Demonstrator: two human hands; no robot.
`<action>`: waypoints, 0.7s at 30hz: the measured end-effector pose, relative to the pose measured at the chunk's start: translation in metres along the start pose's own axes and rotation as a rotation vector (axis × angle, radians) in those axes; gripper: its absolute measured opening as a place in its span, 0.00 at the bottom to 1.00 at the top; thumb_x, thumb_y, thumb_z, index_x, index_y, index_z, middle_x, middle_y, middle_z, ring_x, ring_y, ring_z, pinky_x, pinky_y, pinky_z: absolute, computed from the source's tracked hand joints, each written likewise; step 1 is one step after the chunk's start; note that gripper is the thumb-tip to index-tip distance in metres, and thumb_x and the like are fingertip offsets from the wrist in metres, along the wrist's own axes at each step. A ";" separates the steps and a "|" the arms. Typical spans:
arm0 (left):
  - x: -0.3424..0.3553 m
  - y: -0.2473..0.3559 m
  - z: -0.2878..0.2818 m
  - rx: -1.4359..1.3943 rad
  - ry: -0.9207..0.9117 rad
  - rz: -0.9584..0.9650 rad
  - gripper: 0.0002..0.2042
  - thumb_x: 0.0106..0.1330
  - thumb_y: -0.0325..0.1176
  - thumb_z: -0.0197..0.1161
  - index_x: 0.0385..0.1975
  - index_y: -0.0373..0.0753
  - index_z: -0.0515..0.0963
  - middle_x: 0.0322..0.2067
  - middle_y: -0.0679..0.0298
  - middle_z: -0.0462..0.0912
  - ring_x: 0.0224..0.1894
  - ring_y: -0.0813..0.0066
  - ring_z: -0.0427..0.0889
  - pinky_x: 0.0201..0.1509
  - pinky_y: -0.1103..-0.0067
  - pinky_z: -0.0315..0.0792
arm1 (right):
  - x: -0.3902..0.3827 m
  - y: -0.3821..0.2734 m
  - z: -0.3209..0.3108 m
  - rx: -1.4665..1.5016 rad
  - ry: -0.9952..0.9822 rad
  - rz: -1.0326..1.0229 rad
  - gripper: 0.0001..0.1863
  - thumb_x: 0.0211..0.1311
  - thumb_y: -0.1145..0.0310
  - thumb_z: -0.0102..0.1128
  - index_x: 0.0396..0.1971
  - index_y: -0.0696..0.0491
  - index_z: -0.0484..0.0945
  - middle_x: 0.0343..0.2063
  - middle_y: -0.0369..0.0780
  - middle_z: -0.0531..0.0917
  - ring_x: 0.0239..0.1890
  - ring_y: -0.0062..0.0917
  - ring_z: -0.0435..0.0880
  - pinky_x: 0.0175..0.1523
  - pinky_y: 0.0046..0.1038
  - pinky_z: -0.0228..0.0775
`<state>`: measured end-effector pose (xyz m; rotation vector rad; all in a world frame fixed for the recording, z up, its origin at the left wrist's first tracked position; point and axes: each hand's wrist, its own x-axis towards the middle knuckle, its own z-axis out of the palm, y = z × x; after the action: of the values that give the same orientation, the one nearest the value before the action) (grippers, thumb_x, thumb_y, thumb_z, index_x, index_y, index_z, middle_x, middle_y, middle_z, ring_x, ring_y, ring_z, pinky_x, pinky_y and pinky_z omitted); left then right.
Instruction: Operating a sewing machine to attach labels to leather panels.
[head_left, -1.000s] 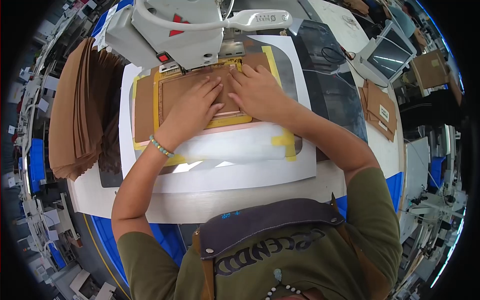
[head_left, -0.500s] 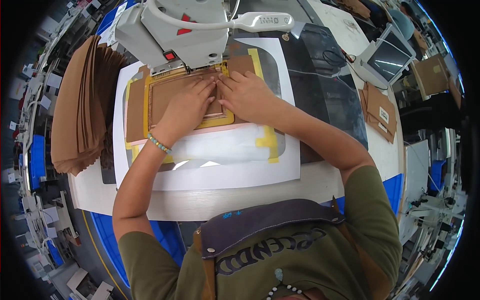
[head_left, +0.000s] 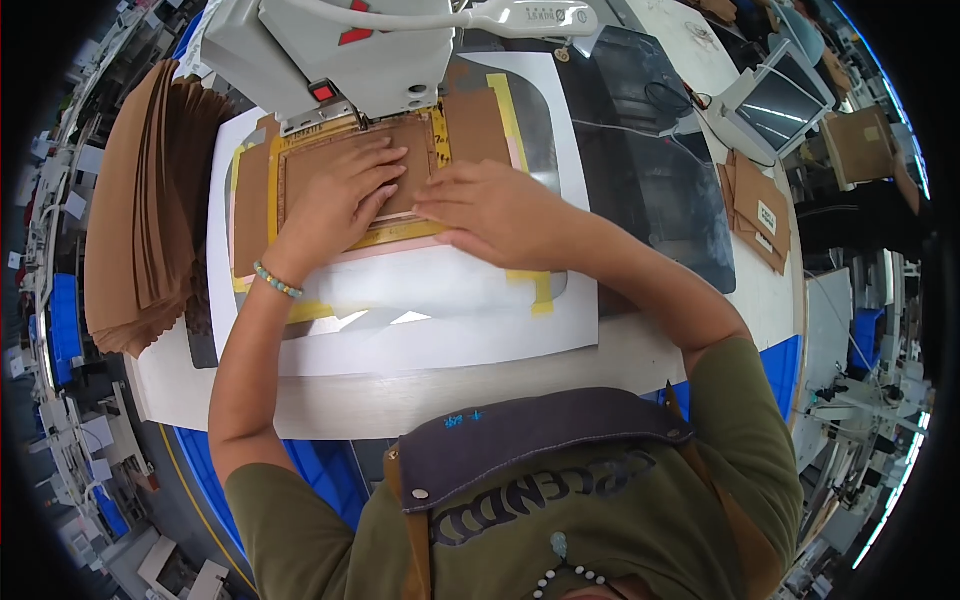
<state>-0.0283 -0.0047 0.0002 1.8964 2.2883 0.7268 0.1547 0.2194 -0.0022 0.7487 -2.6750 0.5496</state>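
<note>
My left hand lies fingers apart on the brown panel inside a yellow rectangular frame. My right hand rests over the frame's lower right corner, fingers stretched out leftward, thumb by the lower edge. Frame and panel sit on a white sheet with a grey plate and yellow tape strips around them. Above the frame's top edge is the head of a white sewing machine, with a red button and a foot near the panel.
A tall stack of brown pieces stands at left. At right lie a dark smooth plate, small brown pieces and a tilted screen with cables. Far right, a person's hand is at a cardboard piece.
My right hand has moved down from the panel's upper part to the frame's lower right corner. The frame and white sheet have shifted left, with my left hand going along.
</note>
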 end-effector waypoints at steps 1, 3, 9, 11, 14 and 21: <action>-0.001 -0.002 -0.001 -0.009 -0.039 0.007 0.17 0.74 0.26 0.64 0.60 0.34 0.83 0.69 0.57 0.80 0.76 0.51 0.72 0.80 0.62 0.66 | -0.002 -0.003 0.012 -0.034 -0.019 0.017 0.22 0.74 0.61 0.64 0.60 0.58 0.84 0.62 0.42 0.85 0.64 0.35 0.78 0.68 0.37 0.70; -0.005 -0.003 0.001 -0.020 -0.082 0.011 0.18 0.72 0.26 0.65 0.61 0.34 0.83 0.70 0.57 0.80 0.77 0.51 0.71 0.80 0.62 0.65 | -0.005 -0.010 0.019 -0.062 -0.038 0.035 0.22 0.74 0.60 0.64 0.61 0.58 0.84 0.62 0.42 0.85 0.64 0.35 0.78 0.69 0.38 0.69; -0.014 0.002 0.002 0.016 -0.135 0.125 0.26 0.72 0.39 0.69 0.68 0.38 0.79 0.77 0.61 0.71 0.81 0.52 0.64 0.80 0.59 0.66 | -0.006 -0.015 0.017 -0.133 0.025 0.029 0.20 0.72 0.57 0.66 0.54 0.58 0.85 0.51 0.40 0.88 0.57 0.32 0.80 0.62 0.35 0.69; -0.014 0.003 0.002 0.049 -0.166 0.126 0.29 0.73 0.43 0.68 0.72 0.40 0.76 0.78 0.61 0.68 0.82 0.52 0.60 0.82 0.58 0.62 | -0.005 -0.016 0.019 -0.223 0.046 0.006 0.20 0.70 0.57 0.68 0.52 0.57 0.86 0.48 0.39 0.88 0.55 0.30 0.80 0.59 0.34 0.69; -0.015 0.003 0.003 0.060 -0.172 0.096 0.29 0.73 0.44 0.67 0.72 0.40 0.76 0.79 0.61 0.68 0.83 0.52 0.60 0.84 0.56 0.58 | -0.004 -0.015 0.023 -0.254 0.057 0.032 0.21 0.69 0.57 0.69 0.51 0.57 0.86 0.47 0.37 0.88 0.53 0.28 0.80 0.57 0.33 0.69; -0.015 -0.009 -0.012 -0.117 -0.230 0.154 0.27 0.73 0.42 0.67 0.72 0.47 0.78 0.78 0.63 0.69 0.82 0.51 0.61 0.86 0.53 0.54 | 0.001 -0.014 0.022 -0.256 0.011 0.084 0.26 0.67 0.58 0.71 0.58 0.58 0.84 0.52 0.37 0.88 0.52 0.29 0.80 0.60 0.34 0.70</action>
<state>-0.0371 -0.0232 0.0038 2.0018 1.9399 0.6060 0.1580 0.1981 -0.0175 0.5607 -2.7066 0.2219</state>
